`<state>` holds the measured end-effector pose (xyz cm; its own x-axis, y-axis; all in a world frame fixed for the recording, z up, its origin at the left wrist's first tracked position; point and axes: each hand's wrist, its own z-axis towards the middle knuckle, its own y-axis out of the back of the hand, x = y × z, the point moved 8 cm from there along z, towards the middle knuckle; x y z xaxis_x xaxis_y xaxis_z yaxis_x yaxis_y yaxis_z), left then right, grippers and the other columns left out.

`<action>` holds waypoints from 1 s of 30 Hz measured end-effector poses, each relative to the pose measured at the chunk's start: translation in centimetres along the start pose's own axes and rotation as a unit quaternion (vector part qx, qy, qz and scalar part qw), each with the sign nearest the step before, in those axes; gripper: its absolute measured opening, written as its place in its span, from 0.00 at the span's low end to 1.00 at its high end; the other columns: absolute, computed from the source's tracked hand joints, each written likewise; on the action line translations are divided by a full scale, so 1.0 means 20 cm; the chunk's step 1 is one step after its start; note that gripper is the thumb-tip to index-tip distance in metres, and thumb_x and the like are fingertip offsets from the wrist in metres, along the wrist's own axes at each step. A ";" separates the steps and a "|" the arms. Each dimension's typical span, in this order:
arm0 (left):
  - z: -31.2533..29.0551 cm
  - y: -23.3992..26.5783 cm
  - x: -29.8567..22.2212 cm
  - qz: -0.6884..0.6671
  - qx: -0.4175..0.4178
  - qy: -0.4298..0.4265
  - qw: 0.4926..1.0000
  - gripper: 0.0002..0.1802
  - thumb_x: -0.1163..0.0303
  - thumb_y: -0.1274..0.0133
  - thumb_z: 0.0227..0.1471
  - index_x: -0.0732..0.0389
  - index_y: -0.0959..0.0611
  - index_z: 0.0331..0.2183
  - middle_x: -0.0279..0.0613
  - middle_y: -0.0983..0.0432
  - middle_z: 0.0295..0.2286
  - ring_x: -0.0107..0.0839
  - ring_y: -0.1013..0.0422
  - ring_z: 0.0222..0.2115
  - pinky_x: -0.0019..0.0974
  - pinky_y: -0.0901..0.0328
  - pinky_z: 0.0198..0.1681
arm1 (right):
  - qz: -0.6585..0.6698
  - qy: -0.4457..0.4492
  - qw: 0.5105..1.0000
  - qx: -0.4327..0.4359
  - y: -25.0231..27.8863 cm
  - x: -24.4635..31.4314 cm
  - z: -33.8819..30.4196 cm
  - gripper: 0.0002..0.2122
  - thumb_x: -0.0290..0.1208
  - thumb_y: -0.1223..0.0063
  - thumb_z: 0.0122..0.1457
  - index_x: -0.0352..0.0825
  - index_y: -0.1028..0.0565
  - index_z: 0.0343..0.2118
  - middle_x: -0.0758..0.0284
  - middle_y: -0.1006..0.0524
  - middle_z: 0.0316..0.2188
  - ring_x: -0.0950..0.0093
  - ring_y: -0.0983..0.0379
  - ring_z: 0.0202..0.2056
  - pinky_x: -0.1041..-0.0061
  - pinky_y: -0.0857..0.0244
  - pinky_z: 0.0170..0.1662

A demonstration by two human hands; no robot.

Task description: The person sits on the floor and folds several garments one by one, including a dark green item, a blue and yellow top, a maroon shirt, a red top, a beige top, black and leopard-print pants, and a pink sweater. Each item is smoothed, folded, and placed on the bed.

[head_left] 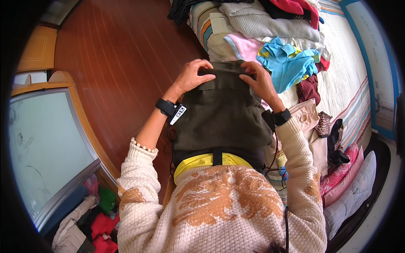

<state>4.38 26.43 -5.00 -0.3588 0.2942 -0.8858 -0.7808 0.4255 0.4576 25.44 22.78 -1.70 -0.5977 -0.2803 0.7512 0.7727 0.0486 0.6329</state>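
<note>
A dark olive-brown cloth garment (221, 114) lies spread over my lap, its far edge folded over into a band. My left hand (194, 78) pinches the far left corner of that band between thumb and fingers. At the far right corner, my right hand (259, 80) grips the same edge in a like pinch. The cloth between the two hands is fairly flat, and its near edge ends above a yellow cloth (202, 161) at my waist. What kind of garment it is, I cannot make out.
To the right is a bed with a striped sheet (344, 84), bearing a light-blue garment (287, 63), a grey knit (270, 23) and other clothes. Cushions (352, 189) lie at the near right. A frosted-panel cabinet (55, 147) stands left, with clothes beneath. Reddish wooden floor (122, 55) runs between.
</note>
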 end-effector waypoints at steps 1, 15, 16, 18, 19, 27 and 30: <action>-0.03 0.05 -0.03 0.009 -0.092 -0.055 0.994 0.17 0.61 0.37 0.46 0.63 0.21 0.34 0.38 0.25 0.29 0.27 0.29 0.29 0.32 0.34 0.37 | -0.001 -0.045 0.998 -0.047 0.02 -0.04 -0.04 0.14 0.34 0.43 0.56 0.32 0.28 0.41 0.58 0.25 0.28 0.63 0.27 0.31 0.67 0.34 0.37; -0.63 0.01 0.01 0.075 -0.161 0.143 0.974 0.16 0.61 0.40 0.48 0.63 0.25 0.29 0.49 0.28 0.21 0.48 0.30 0.22 0.37 0.35 0.27 | -0.081 -0.190 0.978 -0.025 0.03 -0.05 -0.61 0.15 0.36 0.42 0.54 0.30 0.33 0.29 0.51 0.29 0.21 0.54 0.29 0.24 0.65 0.38 0.26; -0.63 0.03 0.00 0.060 -0.190 0.127 0.972 0.14 0.64 0.39 0.48 0.63 0.26 0.28 0.49 0.29 0.20 0.47 0.31 0.21 0.37 0.36 0.26 | -0.063 -0.192 0.977 -0.075 0.06 -0.05 -0.62 0.14 0.35 0.41 0.54 0.30 0.33 0.28 0.51 0.29 0.21 0.55 0.29 0.24 0.66 0.39 0.26; -0.63 0.07 0.04 0.060 -0.232 0.149 0.959 0.14 0.66 0.39 0.48 0.63 0.27 0.27 0.49 0.30 0.20 0.45 0.32 0.20 0.37 0.37 0.25 | -0.076 -0.219 0.969 -0.083 0.07 -0.09 -0.63 0.15 0.37 0.42 0.54 0.29 0.30 0.31 0.51 0.27 0.24 0.54 0.28 0.28 0.65 0.36 0.30; -0.63 0.05 0.06 0.063 -0.221 0.160 0.960 0.14 0.64 0.39 0.48 0.63 0.26 0.28 0.49 0.29 0.21 0.45 0.31 0.22 0.38 0.36 0.26 | -0.092 -0.220 0.969 -0.066 0.05 -0.10 -0.62 0.15 0.38 0.42 0.54 0.29 0.29 0.32 0.51 0.27 0.25 0.53 0.28 0.29 0.65 0.36 0.32; -0.59 -0.01 0.22 0.077 -0.019 0.209 0.975 0.35 0.39 0.49 0.49 0.69 0.22 0.31 0.57 0.23 0.29 0.49 0.25 0.33 0.42 0.34 0.35 | -0.116 -0.210 0.961 0.135 -0.04 -0.24 -0.51 0.28 0.50 0.39 0.49 0.26 0.28 0.41 0.51 0.24 0.31 0.58 0.26 0.34 0.66 0.35 0.37; -0.69 -0.02 0.29 0.070 0.115 0.291 0.947 0.35 0.40 0.46 0.47 0.70 0.21 0.32 0.57 0.23 0.28 0.44 0.24 0.32 0.40 0.33 0.36 | -0.062 -0.201 0.949 0.234 -0.02 -0.28 -0.55 0.39 0.60 0.38 0.42 0.24 0.28 0.45 0.50 0.24 0.34 0.57 0.26 0.39 0.66 0.34 0.41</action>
<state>-4.52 16.11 -11.41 -0.7244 -0.1315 -0.6767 -0.5962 0.6123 0.5192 30.89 13.80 -8.24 -0.7842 0.0721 0.6163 0.5674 0.4854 0.6652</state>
